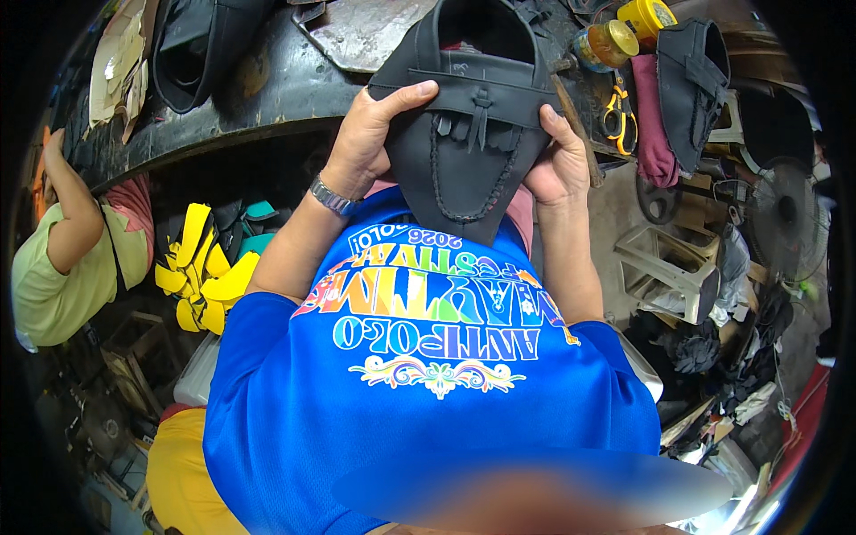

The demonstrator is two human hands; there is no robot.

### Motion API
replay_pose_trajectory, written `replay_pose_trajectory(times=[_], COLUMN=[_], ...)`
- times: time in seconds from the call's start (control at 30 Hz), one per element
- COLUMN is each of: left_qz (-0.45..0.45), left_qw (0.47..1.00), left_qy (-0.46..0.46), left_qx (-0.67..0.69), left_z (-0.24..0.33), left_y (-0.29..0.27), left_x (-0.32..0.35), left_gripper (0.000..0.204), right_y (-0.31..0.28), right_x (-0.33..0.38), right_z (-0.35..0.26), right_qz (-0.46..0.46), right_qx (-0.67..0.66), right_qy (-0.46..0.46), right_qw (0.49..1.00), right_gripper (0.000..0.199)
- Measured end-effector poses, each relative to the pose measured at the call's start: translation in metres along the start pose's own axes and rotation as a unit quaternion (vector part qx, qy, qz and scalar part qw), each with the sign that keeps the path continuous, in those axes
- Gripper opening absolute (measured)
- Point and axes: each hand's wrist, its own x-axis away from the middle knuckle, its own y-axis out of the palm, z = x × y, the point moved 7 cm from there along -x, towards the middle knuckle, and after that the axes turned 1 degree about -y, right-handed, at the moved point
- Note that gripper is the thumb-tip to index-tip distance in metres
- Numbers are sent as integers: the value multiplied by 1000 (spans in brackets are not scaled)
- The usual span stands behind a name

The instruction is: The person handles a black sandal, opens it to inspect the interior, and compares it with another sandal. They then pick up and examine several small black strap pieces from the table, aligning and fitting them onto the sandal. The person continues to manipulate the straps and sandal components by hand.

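Observation:
Between my two hands is a black leather shoe upper point(470, 102), held up at the front edge of the workbench. Its pointed toe end hangs toward my chest, with a braided seam curving round the front and a strap with small tassels across it. My left hand point(367, 134) grips the upper's left side, thumb lying on the strap. On the opposite edge, my right hand point(562, 165) holds it with the thumb at the strap's end. The fingers of both hands are partly hidden behind the leather.
On the dark workbench point(259, 102) lie another black upper point(192, 53), scissors point(618, 116), a jar point(606, 45), a yellow tub point(648, 16) and a maroon cloth point(655, 125). One more upper point(691, 94) rests beside the cloth. A co-worker's arm point(76, 201) is at far left, near yellow pieces point(196, 267).

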Motion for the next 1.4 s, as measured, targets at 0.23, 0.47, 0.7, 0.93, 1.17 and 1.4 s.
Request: replay_pose_trajectory(times=[0.23,0.47,0.7,0.93,1.17,1.4], left_qz=[-14,-76,-140,-136,-148,-164], left_qw=[998,983,925,962,938,934], left_qy=[-18,-82,-194,-116,-146,-144], left_qx=[62,144,295,206,278,282], left_z=[-8,-28,-50,-31,-46,-50], left_y=[-4,-9,0,2,-3,-5], left_x=[-3,-6,-2,0,-3,-10], left_gripper=[35,39,39,36,42,42], right_y=[-7,-19,-22,-16,-20,-19], right_x=[-2,-1,4,11,2,0], right_z=[-1,7,20,17,22,22], right_qz=[29,40,0,-65,-36,-22], right_qx=[26,8,-66,-61,-69,-74], right_qy=[-24,30,69,61,53,68], right_qw=[999,999,995,994,996,995], right_gripper=[42,41,42,53,42,42])
